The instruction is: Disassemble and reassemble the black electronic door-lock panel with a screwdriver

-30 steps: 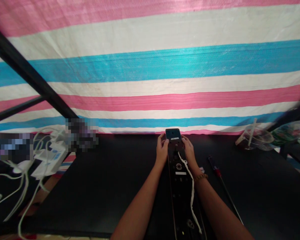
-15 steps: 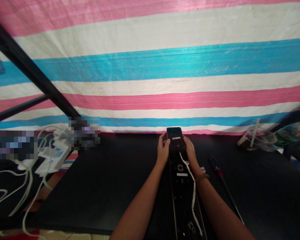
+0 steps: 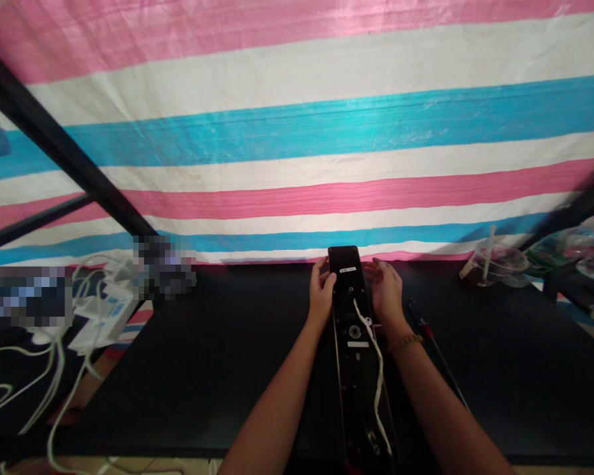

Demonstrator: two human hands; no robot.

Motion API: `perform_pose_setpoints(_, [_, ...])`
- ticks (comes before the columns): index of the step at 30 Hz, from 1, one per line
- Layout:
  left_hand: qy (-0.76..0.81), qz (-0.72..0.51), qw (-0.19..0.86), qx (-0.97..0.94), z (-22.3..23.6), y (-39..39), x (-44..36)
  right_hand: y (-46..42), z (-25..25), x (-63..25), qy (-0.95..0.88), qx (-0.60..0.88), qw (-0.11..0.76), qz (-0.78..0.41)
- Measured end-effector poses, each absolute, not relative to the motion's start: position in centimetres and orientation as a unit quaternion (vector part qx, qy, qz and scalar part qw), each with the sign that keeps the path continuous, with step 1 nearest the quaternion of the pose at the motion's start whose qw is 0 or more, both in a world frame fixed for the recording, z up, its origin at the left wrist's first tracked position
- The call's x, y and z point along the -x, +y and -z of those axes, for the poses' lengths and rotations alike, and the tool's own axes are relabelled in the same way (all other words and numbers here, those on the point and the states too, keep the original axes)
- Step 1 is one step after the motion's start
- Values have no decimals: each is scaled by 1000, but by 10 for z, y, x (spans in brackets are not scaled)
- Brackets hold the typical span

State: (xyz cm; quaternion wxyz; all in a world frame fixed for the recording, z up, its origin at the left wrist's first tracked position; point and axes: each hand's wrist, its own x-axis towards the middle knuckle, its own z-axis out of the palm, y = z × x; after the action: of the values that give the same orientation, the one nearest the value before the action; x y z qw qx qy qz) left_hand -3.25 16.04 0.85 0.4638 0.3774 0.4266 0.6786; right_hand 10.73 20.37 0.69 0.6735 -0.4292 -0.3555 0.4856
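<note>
A long black panel (image 3: pixel 350 386), resembling the inner side of a door lock, lies lengthwise in front of me. It has a round fitting, two white labels and a white wrapped cable (image 3: pixel 379 376) along its right half. My left hand (image 3: pixel 321 298) grips the upper left edge, thumb on the near face and fingers behind. Off the right edge, my right hand (image 3: pixel 388 293) is held with its fingers loosely curled and apart; nothing shows in it. A screwdriver (image 3: pixel 427 330) with a dark and red handle and a long shaft lies right of that hand, its shaft partly behind my right forearm.
Everything rests on a black table (image 3: pixel 218 369). A plastic cup (image 3: pixel 492 264) with a straw and dark drink stands at the back right, beside clear plastic bags (image 3: pixel 559 249). White cables and a power strip (image 3: pixel 101 320) are at left. A striped sheet (image 3: pixel 297 142) hangs behind.
My right hand has let go of the panel's upper right edge and moved slightly right, its fingers opening. My left hand keeps its hold. The view has shifted a little.
</note>
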Motion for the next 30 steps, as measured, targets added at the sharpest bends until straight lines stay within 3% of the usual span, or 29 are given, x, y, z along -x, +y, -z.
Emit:
perform_pose_setpoints(3, [424, -681, 456, -385, -8, 161, 32, 199, -14, -139, -425, 492, 636, -417])
perform_pose_setpoints(8, [415, -686, 471, -368, -5, 163, 30, 155, 8, -193, -663, 609, 426, -84])
perform_pose_setpoints(10, [410, -690, 473, -363, -3, 164, 30, 134, 28, -206, -677, 646, 352, -16])
perform_pose_setpoints(15, [420, -693, 457, -367, -2, 161, 28, 109, 55, -224, -708, 634, 310, 12])
perform_pose_setpoints(20, [466, -681, 432, -365, -10, 163, 31, 108, 45, -240, -713, 648, 265, -27])
perform_pose_setpoints(24, [495, -667, 398, -391, -22, 151, 39, 100, 9, -252, -692, 635, 331, -92])
perform_pose_setpoints(30, [489, -609, 448, -435, -18, 84, 36, 78, -91, -245, -547, 559, 566, -261])
